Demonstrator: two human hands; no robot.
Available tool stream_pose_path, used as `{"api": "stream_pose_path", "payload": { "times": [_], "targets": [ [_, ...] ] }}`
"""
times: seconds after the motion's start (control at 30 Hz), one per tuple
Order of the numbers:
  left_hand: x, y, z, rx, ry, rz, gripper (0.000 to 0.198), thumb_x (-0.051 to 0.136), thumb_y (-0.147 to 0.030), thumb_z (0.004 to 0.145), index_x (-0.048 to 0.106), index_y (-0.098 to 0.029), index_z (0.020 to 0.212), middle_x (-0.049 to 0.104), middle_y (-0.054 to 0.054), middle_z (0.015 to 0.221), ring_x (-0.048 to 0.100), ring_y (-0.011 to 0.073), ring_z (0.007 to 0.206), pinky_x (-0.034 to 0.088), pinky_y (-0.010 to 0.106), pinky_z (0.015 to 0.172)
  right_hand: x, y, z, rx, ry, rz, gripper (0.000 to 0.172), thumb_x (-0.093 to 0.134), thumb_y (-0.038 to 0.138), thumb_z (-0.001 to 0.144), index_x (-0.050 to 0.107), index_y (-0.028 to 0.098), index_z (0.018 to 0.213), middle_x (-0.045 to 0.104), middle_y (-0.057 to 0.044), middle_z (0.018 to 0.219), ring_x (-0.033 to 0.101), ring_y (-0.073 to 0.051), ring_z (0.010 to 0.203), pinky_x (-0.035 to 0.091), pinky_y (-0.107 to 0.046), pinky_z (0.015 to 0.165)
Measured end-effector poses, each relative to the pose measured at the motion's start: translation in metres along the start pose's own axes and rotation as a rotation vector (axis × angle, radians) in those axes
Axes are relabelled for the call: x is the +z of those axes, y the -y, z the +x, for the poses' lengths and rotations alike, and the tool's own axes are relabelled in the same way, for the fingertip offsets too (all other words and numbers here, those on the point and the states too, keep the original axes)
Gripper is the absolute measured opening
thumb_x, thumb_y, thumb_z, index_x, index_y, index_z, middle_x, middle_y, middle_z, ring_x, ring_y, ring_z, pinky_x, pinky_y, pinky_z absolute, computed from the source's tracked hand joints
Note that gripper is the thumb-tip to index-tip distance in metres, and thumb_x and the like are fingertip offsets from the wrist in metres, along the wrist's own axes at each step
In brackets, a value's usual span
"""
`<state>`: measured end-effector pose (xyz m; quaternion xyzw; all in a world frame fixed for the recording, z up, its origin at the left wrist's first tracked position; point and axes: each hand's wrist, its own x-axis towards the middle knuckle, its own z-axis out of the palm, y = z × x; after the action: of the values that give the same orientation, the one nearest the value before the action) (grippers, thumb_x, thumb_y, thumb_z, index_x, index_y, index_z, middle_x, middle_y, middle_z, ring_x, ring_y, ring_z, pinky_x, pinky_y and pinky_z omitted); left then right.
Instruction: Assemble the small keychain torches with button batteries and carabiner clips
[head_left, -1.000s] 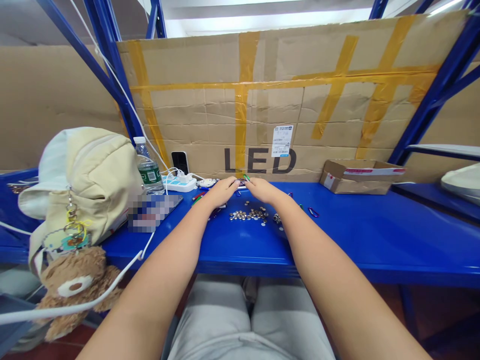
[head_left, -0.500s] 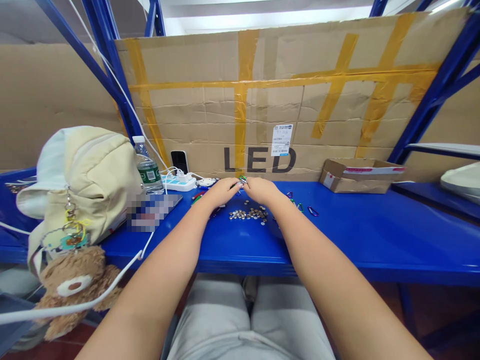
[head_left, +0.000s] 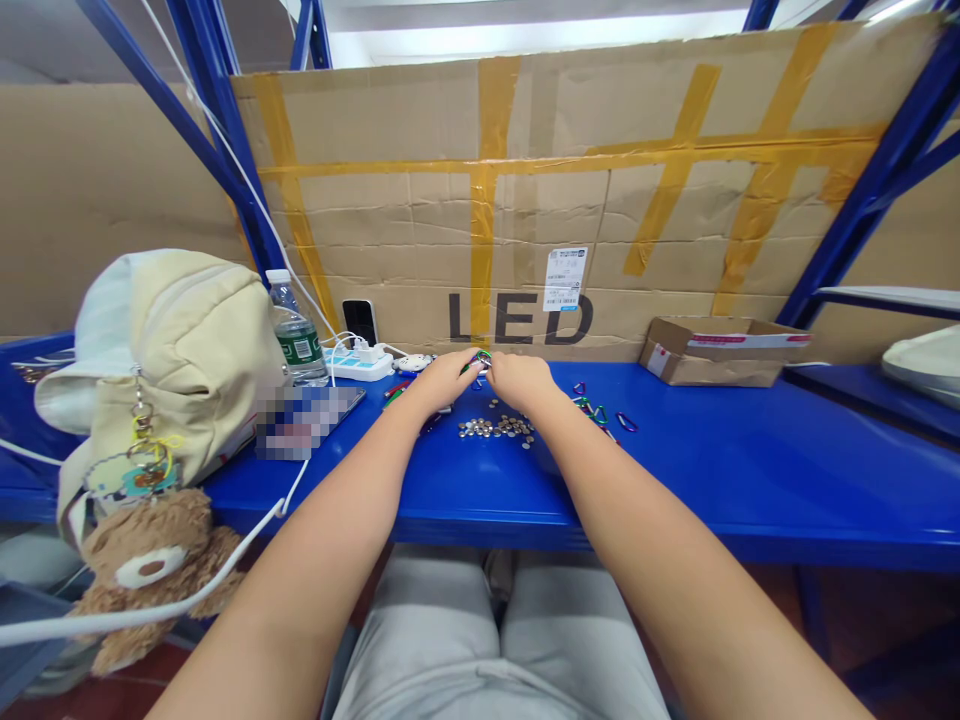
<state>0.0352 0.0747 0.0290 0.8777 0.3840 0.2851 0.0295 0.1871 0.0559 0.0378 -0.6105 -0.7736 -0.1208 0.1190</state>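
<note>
My left hand (head_left: 444,381) and my right hand (head_left: 519,380) meet at the back of the blue shelf top (head_left: 720,470). Both have their fingers pinched on a small green clip (head_left: 481,359) held between them just above the surface. A pile of small silver rings (head_left: 498,429) lies just in front of my hands. Several coloured clips (head_left: 596,409) are scattered to the right of my right wrist, and a few more show under my left wrist.
A cream backpack (head_left: 169,350) with a plush bear (head_left: 146,570) sits at the left, beside a water bottle (head_left: 295,337), a power strip (head_left: 358,365) and a phone (head_left: 361,321). A taped cardboard wall marked LED (head_left: 525,200) closes the back. A flat carton (head_left: 718,352) lies at right.
My hands have drawn closer together and lifted the small green clip slightly; my right forearm has shifted left, uncovering more of the coloured clips on the shelf.
</note>
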Motion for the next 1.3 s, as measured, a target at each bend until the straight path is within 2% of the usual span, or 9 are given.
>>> {"api": "stream_pose_path", "payload": {
  "times": [0.43,0.73,0.83,0.9,1.03,1.1,1.17,1.23,1.3],
  "targets": [
    [0.002,0.008,0.004,-0.023,-0.058,0.073,0.031,0.035,-0.030,0.090,0.057,-0.018,0.108,0.063,0.008,0.111,0.055,0.0221,0.104,0.040,0.033,0.091,-0.001,0.005,-0.004,0.000,-0.002,0.040,0.034,0.031,0.027,0.089,0.058,0.012,0.103,0.066,-0.018,0.099,0.062,-0.029,0.095,0.045,-0.037,0.079],
    [0.006,0.013,0.001,-0.109,0.028,-0.129,0.029,0.045,-0.037,0.085,0.062,-0.019,0.100,0.065,0.005,0.107,0.057,0.0207,0.098,0.042,0.031,0.087,0.007,-0.022,0.005,0.043,0.112,0.183,0.032,0.033,0.028,0.088,0.057,0.017,0.107,0.063,-0.015,0.110,0.060,-0.027,0.098,0.045,-0.034,0.077],
    [0.015,0.023,0.007,-0.219,0.013,-0.118,0.030,0.046,-0.038,0.085,0.064,-0.017,0.096,0.066,0.007,0.101,0.058,0.0214,0.094,0.042,0.032,0.085,0.011,-0.028,0.008,0.042,0.134,0.225,0.030,0.037,0.028,0.086,0.057,0.015,0.105,0.063,-0.015,0.110,0.060,-0.026,0.098,0.045,-0.033,0.077],
    [0.023,0.031,0.015,-0.346,-0.054,-0.174,0.035,0.048,-0.037,0.084,0.059,-0.014,0.108,0.066,0.010,0.097,0.060,0.0205,0.088,0.044,0.032,0.081,0.013,-0.030,0.009,0.032,0.135,0.251,0.029,0.039,0.026,0.085,0.058,0.015,0.103,0.063,-0.015,0.108,0.060,-0.026,0.097,0.045,-0.033,0.077],
    [0.031,0.040,0.027,-0.466,-0.238,-0.402,0.060,0.045,-0.031,0.087,0.022,-0.015,0.140,0.061,0.015,0.114,0.060,0.0175,0.094,0.046,0.030,0.079,0.017,-0.033,0.012,0.018,0.124,0.291,0.027,0.042,0.027,0.084,0.059,0.015,0.102,0.064,-0.014,0.108,0.060,-0.025,0.095,0.044,-0.031,0.077],
    [0.026,0.037,0.025,-0.427,-0.253,-0.313,0.058,0.046,-0.027,0.085,0.027,-0.016,0.139,0.054,0.016,0.125,0.058,0.0187,0.102,0.045,0.031,0.085,0.018,-0.034,0.012,0.009,0.121,0.304,0.027,0.044,0.027,0.083,0.059,0.015,0.102,0.064,-0.014,0.108,0.060,-0.024,0.094,0.044,-0.031,0.076],
    [0.014,0.033,0.018,-0.327,-0.161,-0.139,0.043,0.048,-0.021,0.082,0.050,-0.015,0.124,0.057,0.013,0.122,0.056,0.0202,0.105,0.042,0.031,0.091,0.019,-0.034,0.012,-0.009,0.124,0.312,0.026,0.045,0.026,0.082,0.061,0.016,0.100,0.065,-0.013,0.106,0.060,-0.024,0.093,0.045,-0.030,0.076],
    [-0.001,0.031,0.009,-0.246,0.061,0.010,0.026,0.054,-0.019,0.075,0.067,-0.019,0.098,0.067,0.007,0.105,0.060,0.0214,0.097,0.043,0.030,0.087,0.019,-0.032,0.012,-0.046,0.127,0.312,0.025,0.047,0.026,0.081,0.063,0.017,0.097,0.066,-0.011,0.104,0.060,-0.024,0.093,0.044,-0.030,0.076],
    [-0.014,0.031,0.000,-0.270,0.304,0.085,0.021,0.061,-0.019,0.069,0.070,-0.023,0.087,0.070,0.004,0.092,0.062,0.0208,0.085,0.045,0.028,0.080,0.019,-0.031,0.011,-0.093,0.142,0.304,0.023,0.051,0.026,0.079,0.066,0.019,0.095,0.067,-0.009,0.102,0.060,-0.023,0.093,0.044,-0.028,0.075]
  ]
}}
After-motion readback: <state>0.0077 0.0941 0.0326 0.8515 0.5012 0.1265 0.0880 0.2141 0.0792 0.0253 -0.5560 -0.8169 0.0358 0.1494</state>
